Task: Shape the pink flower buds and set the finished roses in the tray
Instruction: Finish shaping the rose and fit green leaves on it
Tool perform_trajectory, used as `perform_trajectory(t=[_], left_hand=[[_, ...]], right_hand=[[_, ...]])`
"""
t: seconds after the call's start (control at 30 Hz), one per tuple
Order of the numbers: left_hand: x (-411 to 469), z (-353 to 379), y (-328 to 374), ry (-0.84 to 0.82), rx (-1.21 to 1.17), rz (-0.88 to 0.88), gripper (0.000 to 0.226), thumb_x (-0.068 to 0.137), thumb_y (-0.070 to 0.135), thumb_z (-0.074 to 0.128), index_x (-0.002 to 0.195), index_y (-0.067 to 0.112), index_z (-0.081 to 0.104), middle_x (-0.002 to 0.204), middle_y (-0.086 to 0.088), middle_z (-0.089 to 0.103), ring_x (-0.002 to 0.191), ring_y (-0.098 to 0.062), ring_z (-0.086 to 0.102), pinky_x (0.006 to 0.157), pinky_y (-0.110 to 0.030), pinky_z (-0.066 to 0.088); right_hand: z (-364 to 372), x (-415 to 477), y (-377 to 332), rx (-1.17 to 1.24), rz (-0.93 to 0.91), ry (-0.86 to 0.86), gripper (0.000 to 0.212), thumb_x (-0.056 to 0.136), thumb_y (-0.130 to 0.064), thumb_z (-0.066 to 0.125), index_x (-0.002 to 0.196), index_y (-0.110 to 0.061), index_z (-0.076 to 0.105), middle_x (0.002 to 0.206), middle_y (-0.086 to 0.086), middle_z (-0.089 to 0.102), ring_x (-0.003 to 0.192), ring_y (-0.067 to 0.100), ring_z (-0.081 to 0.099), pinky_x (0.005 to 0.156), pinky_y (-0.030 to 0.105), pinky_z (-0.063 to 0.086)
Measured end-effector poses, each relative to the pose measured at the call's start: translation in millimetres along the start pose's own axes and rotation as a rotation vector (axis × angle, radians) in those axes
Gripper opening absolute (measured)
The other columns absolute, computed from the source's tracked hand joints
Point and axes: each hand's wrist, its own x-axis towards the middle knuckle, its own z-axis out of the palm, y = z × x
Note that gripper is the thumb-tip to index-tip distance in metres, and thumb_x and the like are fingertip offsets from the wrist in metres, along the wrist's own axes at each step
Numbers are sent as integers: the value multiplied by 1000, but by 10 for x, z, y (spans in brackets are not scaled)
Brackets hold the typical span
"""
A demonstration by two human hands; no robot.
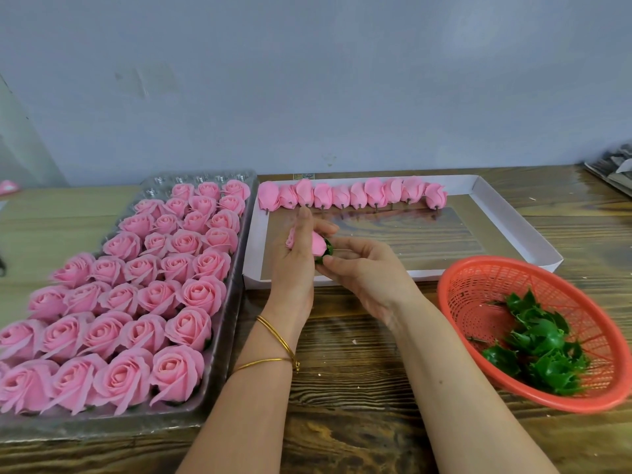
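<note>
Left hand (pixel 295 268) and right hand (pixel 367 273) hold pink bud (pixel 318 244).

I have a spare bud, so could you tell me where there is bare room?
The box floor is bare between the bud row and its near rim, right of the right hand. A few far tray cells are empty. The rest of the tray is packed with roses; arms cross the table beside the basket.

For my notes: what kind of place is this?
Probably a handicraft workbench for artificial flowers: a tray of finished pink roses, a row of unshaped buds, a red basket of green calyxes.
</note>
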Motion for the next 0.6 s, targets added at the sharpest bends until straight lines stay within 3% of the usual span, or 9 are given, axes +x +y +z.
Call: perform_trajectory(t=[0.2, 0.33, 0.43, 0.6], left_hand=[[-3, -1, 13, -27, -45, -10, 41, 94, 47, 47, 78, 23, 76, 93, 0, 74, 93, -11, 66, 83, -28, 50], [3, -27, 18, -81, -41, -24, 37, 88, 53, 48, 86, 31, 78, 92, 5, 72, 100, -15, 65, 86, -31, 51], [-3, -42, 29, -121, -43, -37, 37, 84, 55, 50, 90, 32, 78, 93, 7, 72, 98, -10, 65, 84, -29, 51], [-8, -27, 46, -129, -41, -51, 34, 83, 54, 52, 89, 33, 78, 99, 2, 69, 98, -4, 65, 84, -24, 49]], right_hand=[[14, 6, -22, 130, 21, -44, 30, 95, 13, 43, 98, 0, 70, 95, 12, 75, 92, 20, 73, 77, 25, 58], [3, -10, -22, 98, 21, -46, 26, 95, 10, 47, 100, -1, 70, 92, 12, 75, 85, 20, 74, 74, 26, 59], [-13, -14, -29, 79, 30, -46, 21, 94, 8, 52, 105, 2, 69, 99, 17, 74, 89, 24, 73, 77, 29, 60], [-32, -19, -21, 112, 16, -36, 20, 89, 13, 55, 103, 6, 67, 92, 18, 74, 87, 25, 73, 74, 28, 60]])
